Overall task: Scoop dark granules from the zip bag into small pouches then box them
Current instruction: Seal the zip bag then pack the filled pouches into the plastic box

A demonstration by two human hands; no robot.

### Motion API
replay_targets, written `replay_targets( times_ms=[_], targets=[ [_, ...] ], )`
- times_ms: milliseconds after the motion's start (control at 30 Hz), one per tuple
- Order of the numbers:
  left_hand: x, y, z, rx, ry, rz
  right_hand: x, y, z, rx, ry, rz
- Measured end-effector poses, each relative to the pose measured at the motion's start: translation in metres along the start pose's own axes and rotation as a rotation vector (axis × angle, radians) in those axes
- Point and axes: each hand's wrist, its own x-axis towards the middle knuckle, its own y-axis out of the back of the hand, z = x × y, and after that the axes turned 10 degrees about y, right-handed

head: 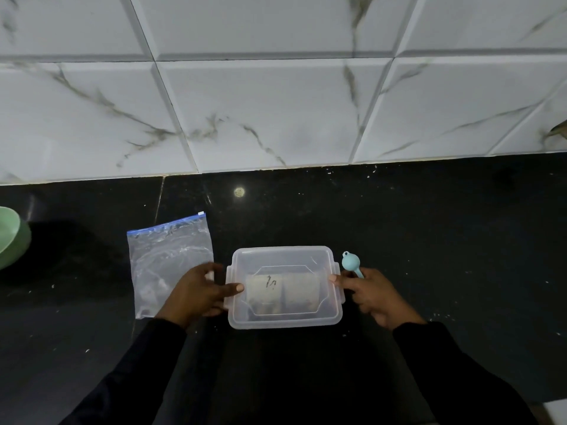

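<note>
Left hand (pixel 196 291) and right hand (pixel 376 297) grip the box (pixel 285 259), thumbs pointing inward.

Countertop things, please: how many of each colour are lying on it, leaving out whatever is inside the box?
Clear: 2, the zip bag and the lidded box
Light blue: 1, the scoop
Green: 1, the bowl, partly out of frame
Total: 4
</note>
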Motion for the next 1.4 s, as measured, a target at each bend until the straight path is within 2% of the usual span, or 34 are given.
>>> replay_targets(
  times_ms=[100,167,267,333,400,467,533,733,933,1100,1167,1233,1267,1333,1367,1400],
  targets=[
    [-0.001,0.000,0.001,0.465,-0.396,0.181,-0.004,0.003,-0.005,-0.001,0.102,0.002],
    [0.001,0.001,0.002,0.649,-0.578,0.147,-0.002,0.002,-0.011,-0.062,0.244,0.022],
    [0.003,-0.002,0.004,0.922,-0.719,0.150,0.000,0.002,-0.016,-0.464,0.502,0.074],
    [-0.003,-0.005,0.007,0.978,-0.778,0.139,-0.002,-0.003,-0.024,-0.684,0.696,0.031],
    [-0.007,-0.011,0.010,1.003,-0.757,0.091,-0.007,-0.014,-0.035,-0.865,0.809,-0.101],
    [-0.007,-0.015,0.014,1.055,-0.690,0.071,-0.008,-0.026,-0.043,-1.075,0.794,-0.229],
    [-0.010,-0.018,0.021,1.134,-0.654,0.074,-0.005,-0.035,-0.049,-1.185,0.744,-0.298],
    [-0.011,-0.020,0.027,1.193,-0.599,0.010,0.002,-0.043,-0.054,-1.267,0.689,-0.345],
    [-0.001,-0.023,0.026,1.229,-0.578,-0.022,0.005,-0.048,-0.050,-1.209,0.673,-0.326],
    [0.013,-0.013,0.007,1.026,-0.668,-0.058,0.013,-0.035,-0.033,-0.900,0.631,-0.290],
    [0.016,-0.010,-0.002,0.773,-0.769,-0.074,0.014,-0.026,-0.020,-0.555,0.683,-0.200],
    [0.011,-0.010,-0.011,0.374,-0.771,0.010,0.013,-0.015,-0.007,-0.143,0.677,0.040],
    [0.010,-0.012,-0.016,0.144,-0.704,0.097,0.015,-0.010,-0.001,0.007,0.631,0.170],
    [0.009,-0.013,-0.022,-0.181,-0.446,0.255,0.017,0.002,0.005,0.120,0.467,0.334],
    [0.010,-0.013,-0.023,-0.258,-0.283,0.234,0.015,0.005,0.005,0.162,0.366,0.330],
    [0.011,-0.013,-0.024,-0.319,-0.136,0.145,0.013,0.006,0.004,0.205,0.265,0.279]
  ],
)
